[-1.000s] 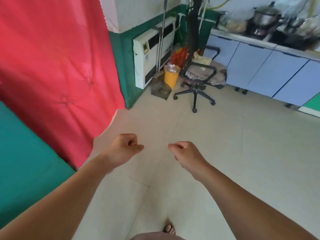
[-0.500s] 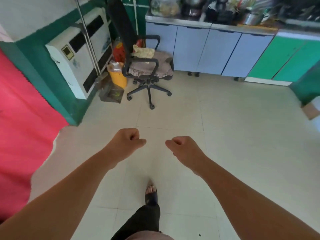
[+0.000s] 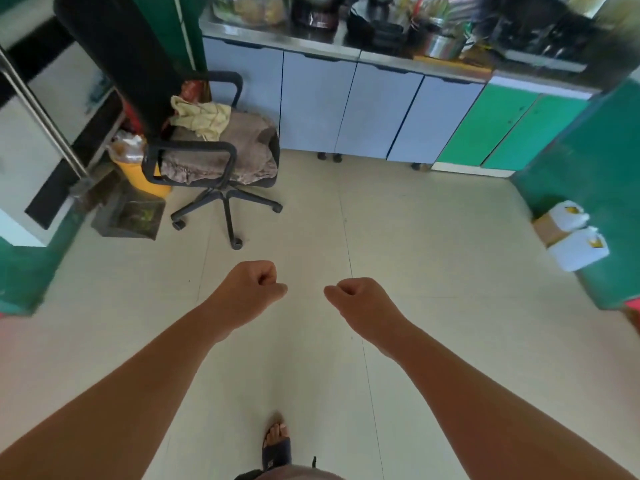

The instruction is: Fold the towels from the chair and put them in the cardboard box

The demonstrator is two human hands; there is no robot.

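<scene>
A black office chair (image 3: 194, 157) stands at the upper left on the tiled floor. On its seat lie a crumpled pale yellow towel (image 3: 202, 117) and a larger grey-brown towel (image 3: 235, 147). My left hand (image 3: 251, 291) and my right hand (image 3: 360, 301) are held out over the floor, well short of the chair. Both are closed into fists with nothing in them. A small cardboard box (image 3: 549, 226) sits at the right wall, partly covered by two white containers (image 3: 576, 251).
A yellow bin (image 3: 138, 171) and a dark dustpan (image 3: 130, 218) stand left of the chair beside a white heater (image 3: 41, 116). Blue and green cabinets (image 3: 349, 102) with a cluttered counter run along the back. My sandalled foot (image 3: 277, 445) is at the bottom.
The view has swung right and closer to the chair; the red cloth has left the frame and the box at the right wall has come into sight. Both fists stay closed.
</scene>
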